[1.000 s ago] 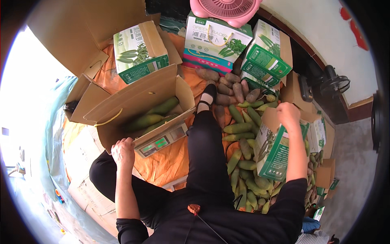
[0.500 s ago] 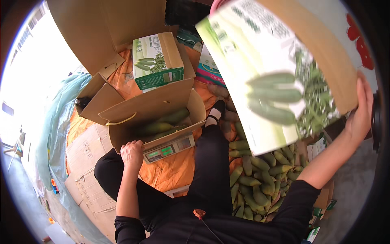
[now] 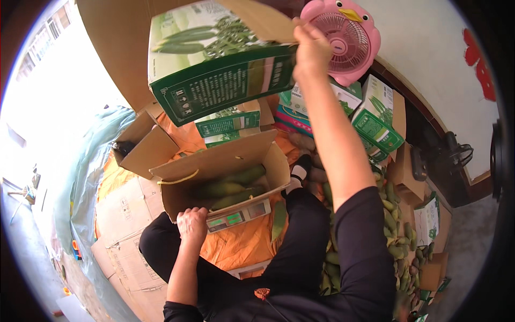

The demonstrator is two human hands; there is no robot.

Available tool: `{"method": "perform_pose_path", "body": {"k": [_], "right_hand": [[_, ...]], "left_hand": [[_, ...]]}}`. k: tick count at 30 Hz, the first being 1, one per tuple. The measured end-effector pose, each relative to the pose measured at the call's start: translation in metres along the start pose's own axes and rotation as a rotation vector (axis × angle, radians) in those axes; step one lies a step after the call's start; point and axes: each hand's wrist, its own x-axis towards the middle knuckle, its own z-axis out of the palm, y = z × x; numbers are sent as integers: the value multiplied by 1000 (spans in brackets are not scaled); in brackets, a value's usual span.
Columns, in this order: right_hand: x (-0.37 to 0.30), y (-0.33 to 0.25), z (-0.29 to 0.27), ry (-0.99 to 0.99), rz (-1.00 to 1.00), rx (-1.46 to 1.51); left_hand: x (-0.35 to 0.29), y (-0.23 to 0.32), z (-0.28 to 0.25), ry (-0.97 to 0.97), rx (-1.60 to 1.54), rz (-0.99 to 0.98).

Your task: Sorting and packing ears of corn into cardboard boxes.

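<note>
A white and green printed cardboard carton (image 3: 225,88) is up in the air at the upper middle. My right hand (image 3: 312,53) grips its right end by the brown flap, with the arm stretched forward. Below it, an open brown carton (image 3: 214,160) with a yellow cord handle sits on a digital scale (image 3: 241,216) whose display is lit green. Several long green radishes (image 3: 230,189) lie inside. My left hand (image 3: 192,224) is closed over this carton's near left rim. Beside the scale lies one green radish (image 3: 278,219).
Another printed carton (image 3: 228,124) stands under the raised one. A heap of green radishes (image 3: 399,236) spreads at right. A pink fan (image 3: 339,43) and more printed cartons (image 3: 378,115) stand behind. Flattened cardboard (image 3: 129,214) and clear plastic sheeting (image 3: 88,177) lie left, near orange cloth (image 3: 230,252).
My right hand has swung the printed carton from the right across to the upper middle, uncovering the fan and cartons behind. My left hand stays on the open carton's rim.
</note>
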Motion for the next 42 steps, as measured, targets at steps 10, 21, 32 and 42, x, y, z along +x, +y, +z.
{"method": "perform_pose_path", "body": {"k": [10, 21, 32, 42], "right_hand": [[-10, 133, 7, -32, 81, 32], [-20, 197, -80, -382, 794, -695], [-38, 162, -125, -557, 521, -785], [-137, 53, -349, -294, 840, -883]], "left_hand": [[4, 3, -4, -7, -62, -15], [5, 3, -4, -1, -53, -22], [7, 4, 1, -2, -17, -25], [6, 5, -1, -27, 10, -50]]}}
